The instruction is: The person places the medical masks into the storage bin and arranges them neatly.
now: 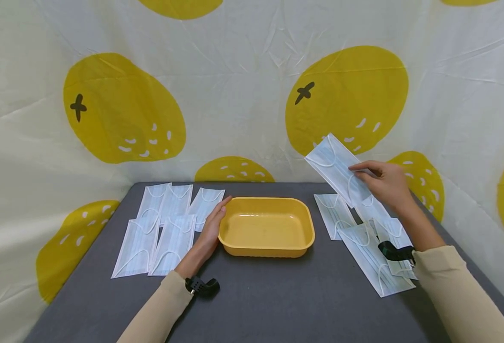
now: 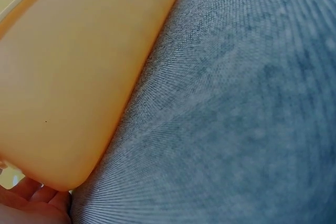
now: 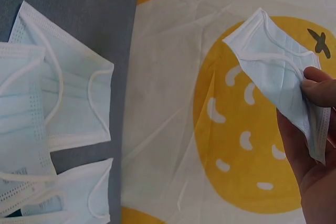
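Note:
A pale blue face mask (image 1: 333, 164) with white ear loops is raised above the table's right side. My right hand (image 1: 385, 183) pinches it near one end between thumb and fingers; in the right wrist view, the mask (image 3: 278, 59) slants up and away from the thumb. Against the left side of a yellow plastic tub (image 1: 267, 251) lies my left hand (image 1: 211, 226), its fingers extended along the outer wall. The left wrist view shows those fingers (image 2: 39, 195) beside the tub's lower corner. Nothing lies in the tub.
Several face masks (image 1: 172, 243) lie overlapping on the left of the dark grey table (image 1: 256, 305). More masks (image 1: 372, 257) lie beneath and beside my right arm. A white cloth (image 1: 235, 109) with yellow fruit shapes hangs behind the table.

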The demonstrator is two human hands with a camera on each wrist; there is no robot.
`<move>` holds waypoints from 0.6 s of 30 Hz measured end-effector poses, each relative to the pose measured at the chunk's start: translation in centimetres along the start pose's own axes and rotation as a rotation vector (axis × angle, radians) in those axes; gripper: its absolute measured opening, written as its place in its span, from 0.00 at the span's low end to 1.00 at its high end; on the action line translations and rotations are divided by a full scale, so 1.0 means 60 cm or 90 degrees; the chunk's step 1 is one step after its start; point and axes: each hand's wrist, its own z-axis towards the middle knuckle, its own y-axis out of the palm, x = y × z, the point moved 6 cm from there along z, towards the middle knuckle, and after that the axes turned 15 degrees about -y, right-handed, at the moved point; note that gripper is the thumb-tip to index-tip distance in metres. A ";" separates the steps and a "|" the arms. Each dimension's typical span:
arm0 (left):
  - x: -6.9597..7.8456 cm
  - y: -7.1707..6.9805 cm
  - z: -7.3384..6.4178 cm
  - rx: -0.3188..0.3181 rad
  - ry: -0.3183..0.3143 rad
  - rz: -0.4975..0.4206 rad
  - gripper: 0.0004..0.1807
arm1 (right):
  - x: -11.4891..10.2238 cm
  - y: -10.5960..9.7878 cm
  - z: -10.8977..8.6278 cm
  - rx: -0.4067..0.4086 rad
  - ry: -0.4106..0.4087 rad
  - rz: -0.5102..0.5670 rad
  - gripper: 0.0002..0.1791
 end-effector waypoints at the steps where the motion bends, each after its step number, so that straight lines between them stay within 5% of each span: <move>1: 0.004 0.002 -0.003 -0.002 -0.002 0.001 0.25 | 0.000 0.004 0.000 -0.004 0.003 0.008 0.09; 9: 0.015 0.005 -0.014 -0.006 0.000 0.000 0.25 | -0.014 0.025 0.010 -0.028 -0.021 0.045 0.08; 18: -0.017 -0.003 0.014 0.012 0.019 -0.001 0.25 | -0.041 0.047 0.022 -0.057 -0.050 0.096 0.09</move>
